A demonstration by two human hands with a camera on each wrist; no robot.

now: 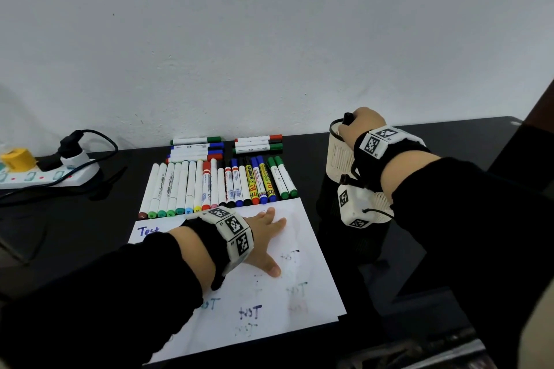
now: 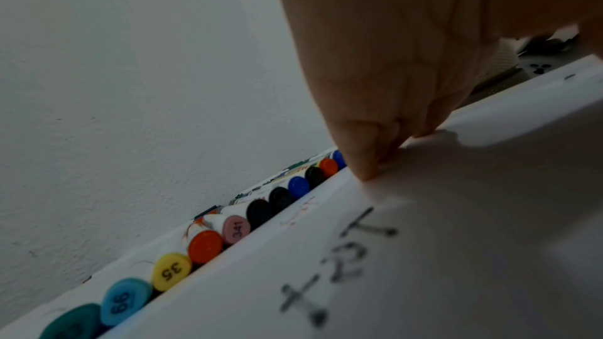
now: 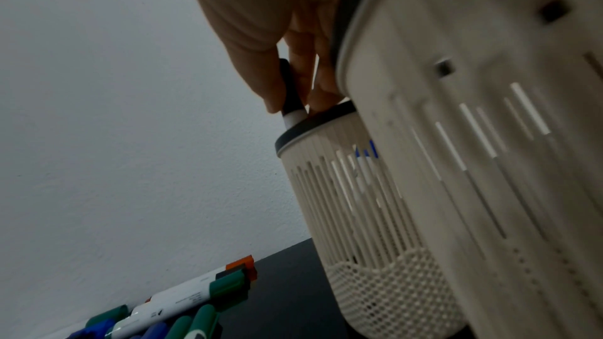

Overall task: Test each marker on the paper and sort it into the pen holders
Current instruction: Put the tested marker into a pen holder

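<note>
My left hand (image 1: 266,234) lies flat and open on the white test paper (image 1: 269,296), fingertips (image 2: 368,161) pressing near its far edge; "test" scribbles mark the paper (image 2: 473,254). Beyond the paper lies a row of capped markers (image 1: 215,186), and their coloured caps (image 2: 205,246) show in the left wrist view. My right hand (image 1: 353,121) pinches the black cap of a white marker (image 3: 290,92) whose lower end dips inside the rim of the cream slotted pen holder (image 3: 359,202) at the right (image 1: 341,156). A blue marker shows through its slots.
A second cream holder wall (image 3: 489,125) fills the near right of the right wrist view. A dark cylinder (image 1: 347,237) stands in front of the cream holder. More markers (image 1: 198,148) are stacked by the wall. A power strip (image 1: 45,178) with cables lies far left.
</note>
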